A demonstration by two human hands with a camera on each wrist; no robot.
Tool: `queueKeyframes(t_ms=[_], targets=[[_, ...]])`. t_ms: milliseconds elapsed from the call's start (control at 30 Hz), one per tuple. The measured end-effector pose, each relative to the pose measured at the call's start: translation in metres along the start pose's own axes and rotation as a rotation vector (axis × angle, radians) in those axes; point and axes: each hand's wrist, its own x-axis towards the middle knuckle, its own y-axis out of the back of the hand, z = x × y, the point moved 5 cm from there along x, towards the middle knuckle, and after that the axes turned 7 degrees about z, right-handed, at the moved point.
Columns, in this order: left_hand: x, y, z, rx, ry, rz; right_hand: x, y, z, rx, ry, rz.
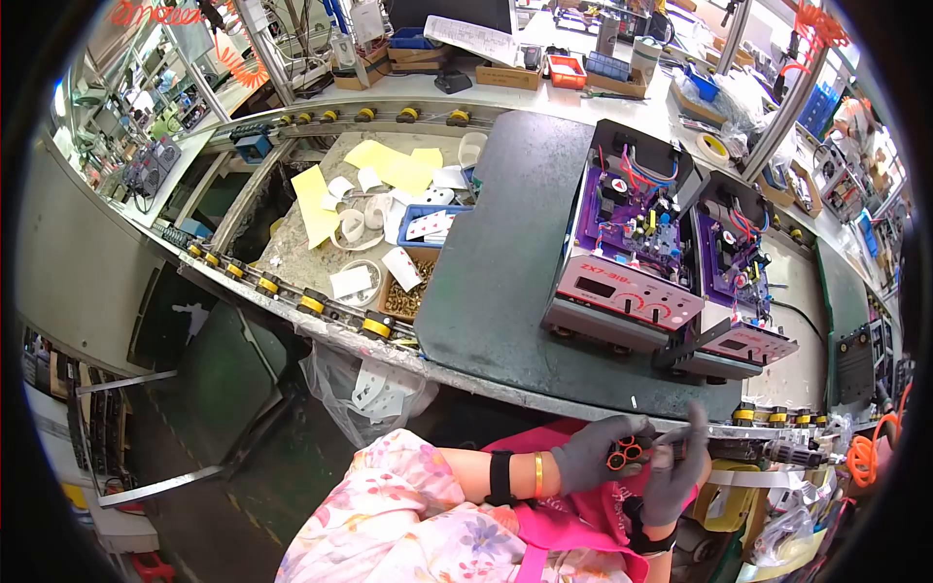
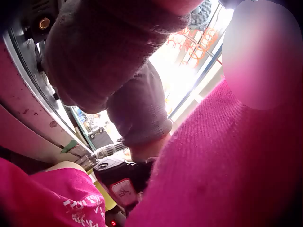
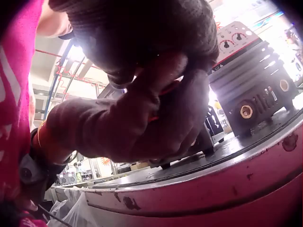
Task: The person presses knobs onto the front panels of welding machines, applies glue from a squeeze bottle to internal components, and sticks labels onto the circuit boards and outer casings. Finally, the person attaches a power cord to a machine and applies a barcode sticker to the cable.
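Note:
My gloved left hand (image 1: 589,455) holds several black round fittings with orange rings (image 1: 623,453) in front of the bench edge. Close beside it is my gloved right hand (image 1: 673,486), one finger pointing up, with a small dark part (image 1: 678,449) between thumb and fingers. Both hands meet over a pink apron. In the right wrist view the left hand (image 3: 128,125) overlaps the right hand (image 3: 151,33), and a bit of orange shows between them. Past the hands stand two open-topped welding machines (image 1: 622,282) with purple circuit boards and white front panels.
The machines sit on a dark board (image 1: 486,291) on a roller line. To its left are a blue bin (image 1: 418,225), a box of brass pieces (image 1: 401,299) and yellow paper (image 1: 389,165). A power screwdriver (image 1: 799,455) lies at the right, by a coiled orange hose (image 1: 861,457).

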Motion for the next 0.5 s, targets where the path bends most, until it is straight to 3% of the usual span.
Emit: queueKeyframes(t_ms=[67, 167, 267, 367, 500], targets=[[-0.013, -0.009, 0.010, 0.164, -0.015, 0.127, 0.001, 0.008, -0.001, 0.161, -0.112, 0.140], [-0.011, -0.011, 0.016, 0.298, -0.047, 0.183, 0.004, 0.014, 0.018, 0.288, -0.097, 0.126], [-0.011, -0.017, 0.018, 0.453, -0.111, 0.086, 0.007, 0.005, -0.001, 0.312, -0.100, 0.189], [-0.010, -0.024, 0.014, 0.461, -0.088, 0.067, 0.004, -0.008, 0.009, 0.363, -0.040, 0.135], [-0.014, -0.029, 0.020, 0.529, -0.150, 0.076, 0.000, -0.017, 0.003, 0.369, -0.103, 0.093]])
